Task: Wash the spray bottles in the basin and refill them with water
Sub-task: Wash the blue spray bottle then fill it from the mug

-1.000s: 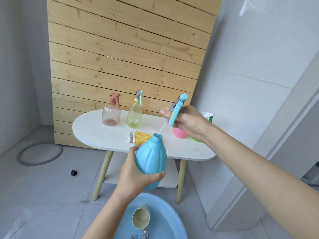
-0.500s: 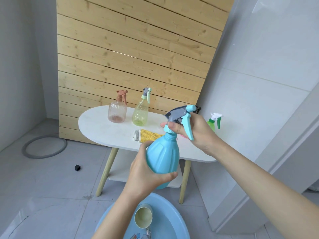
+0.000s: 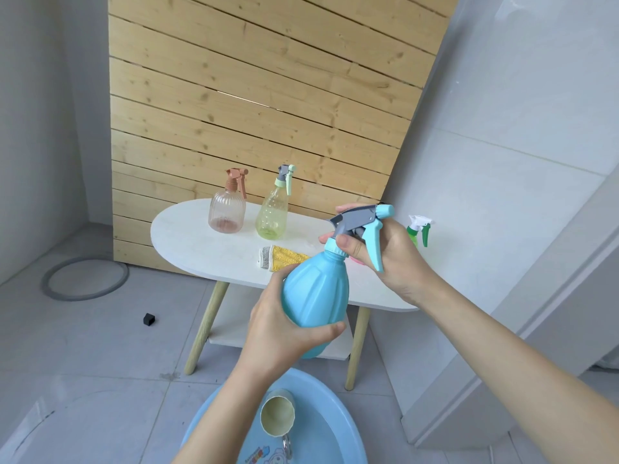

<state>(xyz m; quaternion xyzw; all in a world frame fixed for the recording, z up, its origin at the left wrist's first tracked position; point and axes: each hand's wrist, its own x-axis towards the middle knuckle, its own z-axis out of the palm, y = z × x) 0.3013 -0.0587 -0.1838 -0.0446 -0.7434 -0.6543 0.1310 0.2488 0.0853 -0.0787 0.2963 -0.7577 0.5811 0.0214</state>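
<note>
Left hand (image 3: 284, 326) wraps the blue spray bottle (image 3: 315, 293) belly; right hand (image 3: 395, 259) grips the spray head (image 3: 360, 221) at the neck. Bottle near upright, top leaning slightly right, nozzle pointing right, held above basin (image 3: 214, 426), before table (image 3: 187, 242).

White oval table (image 3: 187, 236), pink bottle (image 3: 227, 212), yellow bottle (image 3: 272, 216), yellow cloth (image 3: 284, 257), green bottle (image 3: 413, 233)

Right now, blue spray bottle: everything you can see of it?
The blue spray bottle is opaque, ribbed, bulbous plastic, held near upright above the basin. A grey and light-blue trigger head sits on its neck. The left hand grips the body; the right hand grips the head at its collar.
</note>
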